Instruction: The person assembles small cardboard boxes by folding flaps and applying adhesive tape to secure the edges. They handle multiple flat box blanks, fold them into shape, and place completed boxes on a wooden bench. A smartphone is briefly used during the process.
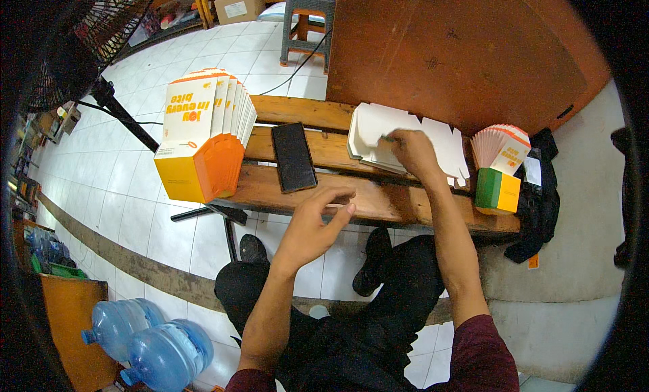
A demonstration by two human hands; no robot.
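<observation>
bench (385, 196) in front of me is slatted wood, and the stuff i'm at right now is the pile of flat white card pieces (373, 125), lying toward the back edge, right of the middle. my right hand (414, 152) is over that pile with the fingers curled down and the knuckles up. honestly can't tell if it's grasping a piece or just hovering close, since the fingertips are blurry and there's a small dark smudge by them that i can't make out. left hand (316, 223) is released, thumb well apart from the fingers, hanging out by the front edge with the palm turned toward the right one. the black phone (293, 158) lies flat across the slats just beyond that hand, left of the middle. over at the left end there's a big fanned-out bunch of orange, white and yellow cartons (182, 172), overlapping each other. the right end has a smaller bunch, green and yellow cartons (499, 190) low down with white and orange flaps fanned out behind, near the front corner. some dark fabric (537, 206) hangs just past that end, and a big brown panel (460, 47) stands behind the back edge.
</observation>
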